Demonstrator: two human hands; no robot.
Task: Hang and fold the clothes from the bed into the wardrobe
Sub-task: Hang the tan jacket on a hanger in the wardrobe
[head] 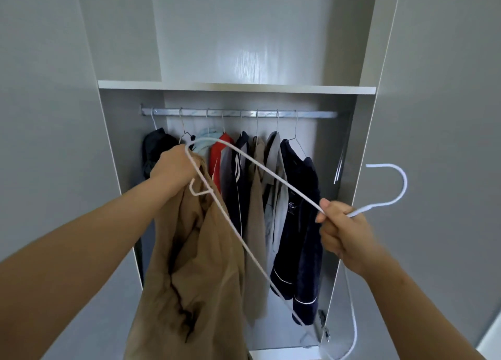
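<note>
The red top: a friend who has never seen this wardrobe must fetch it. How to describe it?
In the open wardrobe, look along the metal rail. The red top hangs left of the middle, between a pale blue garment and a navy one. It is the only red piece there.

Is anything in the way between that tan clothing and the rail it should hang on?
Nothing visible blocks the tan garment, in the left hand, from the open wardrobe. Hung clothes crowd the rail at left and middle; its right end, past the dark blue jacket, is bare. The right hand holds the white hanger, unhooked.
</note>
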